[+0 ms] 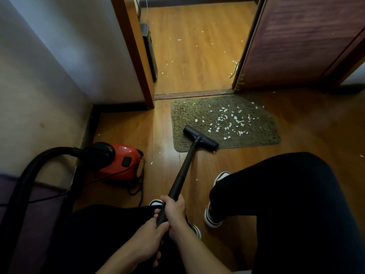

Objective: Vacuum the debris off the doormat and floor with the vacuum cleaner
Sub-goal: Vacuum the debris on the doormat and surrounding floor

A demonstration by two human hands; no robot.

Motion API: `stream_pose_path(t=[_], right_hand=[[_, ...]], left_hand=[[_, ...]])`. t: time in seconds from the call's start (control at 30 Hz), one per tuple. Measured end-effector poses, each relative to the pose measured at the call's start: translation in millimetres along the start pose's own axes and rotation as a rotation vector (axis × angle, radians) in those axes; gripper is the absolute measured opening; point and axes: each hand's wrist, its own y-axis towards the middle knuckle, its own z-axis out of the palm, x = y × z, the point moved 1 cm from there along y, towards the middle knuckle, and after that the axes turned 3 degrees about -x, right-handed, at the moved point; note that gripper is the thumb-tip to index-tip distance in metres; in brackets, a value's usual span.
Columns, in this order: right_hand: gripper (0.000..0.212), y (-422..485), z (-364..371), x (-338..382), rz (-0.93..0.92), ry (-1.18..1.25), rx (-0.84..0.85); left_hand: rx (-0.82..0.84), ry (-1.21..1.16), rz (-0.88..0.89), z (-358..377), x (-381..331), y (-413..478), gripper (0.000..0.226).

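Both grips are wrapped round the black wand [184, 167]. The right grip [174, 210] is further up the tube with its fingers curled round it. The left grip [150, 240] holds the near end just behind, pretty much touching the other one.

The wand runs forward and down to the floor head [201, 138]. It sits angled across the near left corner of the doormat [256, 133], with one end right at the mat's near edge.

White paper scraps [233, 119] are all over the middle and right of the mat, starting just beside the head. More are scattered on the wooden floor [197, 66] past the threshold, some bunched at the bottom corner of the open door [306, 40]. A couple lie on the boards between the mat and the red vacuum cleaner [122, 161].

That one's parked by the wall on the left, its thick black hose [26, 175] arcing back toward the camera and its cord [136, 191] looped beside it. Dark trousers fill the bottom, and a white-soled sneaker [212, 216] is planted right of the wand.
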Motion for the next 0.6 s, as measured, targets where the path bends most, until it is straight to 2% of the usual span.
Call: stream_pose_path(t=[0.2, 0.33, 0.47, 0.6], right_hand=[[0.042, 15, -15, 16, -0.004, 0.004, -0.058], [0.032, 27, -25, 30, -0.035, -0.001, -0.089], [0.031, 39, -32, 47, -0.059, -0.018, -0.120], [0.028, 45, -38, 55, -0.073, -0.040, -0.125]], left_hand=[[0.001, -0.003, -0.005, 16, -13, 15, 0.024], [0.020, -0.029, 0.005, 26, -27, 28, 0.024], [0.059, -0.086, 0.036, 33, -40, 40, 0.011], [0.061, -0.077, 0.036, 38, -44, 48, 0.027]])
